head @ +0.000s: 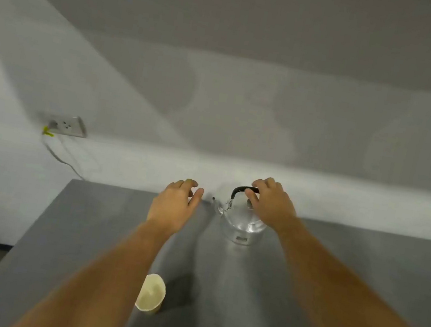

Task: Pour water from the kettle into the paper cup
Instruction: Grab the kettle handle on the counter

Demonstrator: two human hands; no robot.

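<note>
Head view, the only one I have from my remote seat: a metal kettle [243, 223] stands upright on a grey table [360, 269], just past centre toward one o'clock, its spout aimed at nine o'clock and its black handle [242, 189] arched over the lid. The right hand [270, 203] reaches in from five o'clock and curls its fingers over that handle, thumb underneath; I read it as closing on the handle, though motion blur keeps me from saying how firmly. The left hand [174, 205], coming from seven o'clock, hovers just beside the spout with fingers loosely bent and nothing in its grasp, apart from the kettle. The paper cup [151, 293] sits upright near the six o'clock edge of the table, well apart from the kettle, tucked just beside the left forearm; I cannot tell whether it holds anything. At nine o'clock, a wall socket [70, 126] carries a plug with a white cable [61, 157] trailing down the pale wall [246, 98].
</note>
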